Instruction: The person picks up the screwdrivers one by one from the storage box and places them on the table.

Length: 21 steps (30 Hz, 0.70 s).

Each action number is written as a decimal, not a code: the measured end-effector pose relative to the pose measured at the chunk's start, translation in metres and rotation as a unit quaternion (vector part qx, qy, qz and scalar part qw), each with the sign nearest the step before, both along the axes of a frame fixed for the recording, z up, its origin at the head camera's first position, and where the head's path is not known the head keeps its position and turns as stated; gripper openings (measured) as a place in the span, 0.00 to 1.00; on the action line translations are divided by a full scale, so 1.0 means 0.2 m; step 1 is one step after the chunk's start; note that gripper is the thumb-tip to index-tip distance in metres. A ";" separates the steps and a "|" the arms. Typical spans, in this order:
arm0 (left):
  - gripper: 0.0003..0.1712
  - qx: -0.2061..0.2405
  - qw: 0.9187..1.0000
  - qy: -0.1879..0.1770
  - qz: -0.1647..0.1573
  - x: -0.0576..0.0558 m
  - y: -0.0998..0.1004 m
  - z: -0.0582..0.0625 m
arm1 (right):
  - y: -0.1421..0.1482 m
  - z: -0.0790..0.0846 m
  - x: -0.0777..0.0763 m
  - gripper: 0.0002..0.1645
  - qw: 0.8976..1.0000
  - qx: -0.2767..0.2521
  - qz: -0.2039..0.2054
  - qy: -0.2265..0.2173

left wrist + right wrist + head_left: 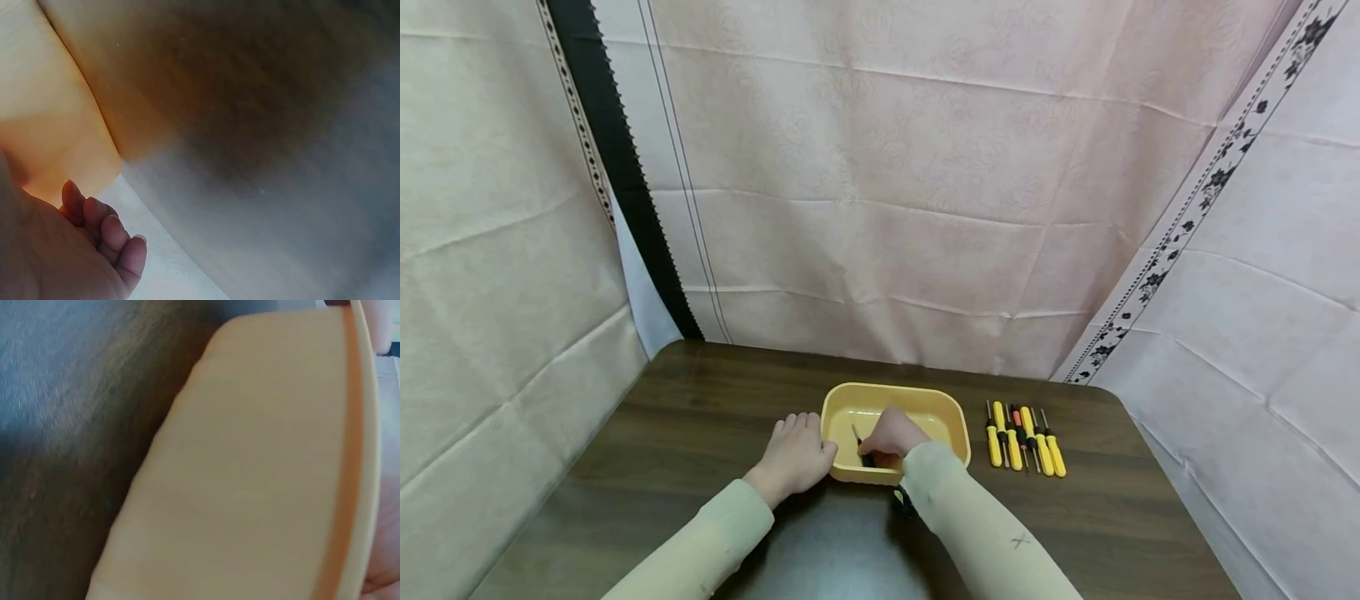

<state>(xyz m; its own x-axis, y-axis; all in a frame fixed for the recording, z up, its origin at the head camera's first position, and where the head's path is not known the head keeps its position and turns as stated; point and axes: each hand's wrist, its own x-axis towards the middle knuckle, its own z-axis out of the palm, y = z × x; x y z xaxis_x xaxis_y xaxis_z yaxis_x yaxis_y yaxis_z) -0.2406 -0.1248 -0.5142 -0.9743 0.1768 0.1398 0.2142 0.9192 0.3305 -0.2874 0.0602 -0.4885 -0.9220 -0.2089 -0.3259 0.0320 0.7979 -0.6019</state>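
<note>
A pale yellow plastic basket [934, 402] stands on the dark wooden table. Inside it, my right hand [897, 433] reaches down and pinches a small screwdriver [868, 459] with a red and black handle, its thin shaft pointing up and left. My fingers hide part of the handle. At the basket's left side my left hand [799, 454] lies with fingers loosely extended and the thumb at the rim; the left wrist view has these fingers [115, 234] beside the outer wall. In the right wrist view the basket's wall [250, 437] covers most of the screwdriver and hand.
Right of the basket several screwdrivers [1025, 440] lie side by side in a row, mostly yellow and black, one red and black. A small dark device [903, 502] is strapped under my right wrist. Pale cloth [880, 208] hangs behind the table [715, 392] and on both sides.
</note>
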 end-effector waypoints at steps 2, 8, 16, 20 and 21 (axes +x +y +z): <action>0.16 0.002 1.000 0.000 0.000 0.00 0.00 0.00 | -0.01 0.00 0.01 0.14 1.000 0.010 0.005 0.006; 0.15 0.009 1.000 0.002 0.004 -0.02 0.00 0.00 | -0.02 0.00 0.00 0.17 0.999 0.036 -0.006 0.012; 0.17 0.006 1.000 -0.016 0.007 -0.01 0.00 -0.02 | 0.00 -0.04 0.00 0.17 0.999 0.030 -0.016 0.002; 0.16 0.004 1.000 -0.013 0.004 -0.01 0.00 -0.03 | 0.02 -0.06 0.00 0.17 1.000 0.017 -0.001 0.012; 0.16 0.004 1.000 -0.009 0.003 -0.01 0.00 -0.03 | 0.02 -0.07 0.00 0.17 1.000 0.014 0.002 0.015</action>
<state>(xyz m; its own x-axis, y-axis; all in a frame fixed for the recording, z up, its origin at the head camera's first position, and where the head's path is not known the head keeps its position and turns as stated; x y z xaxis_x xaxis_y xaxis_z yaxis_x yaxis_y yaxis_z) -0.2424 -0.1247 -0.5192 -0.9776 0.1705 0.1238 0.2032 0.9179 0.3408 -0.2867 0.0639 -0.5023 -0.9308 -0.2040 -0.3033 0.0101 0.8151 -0.5793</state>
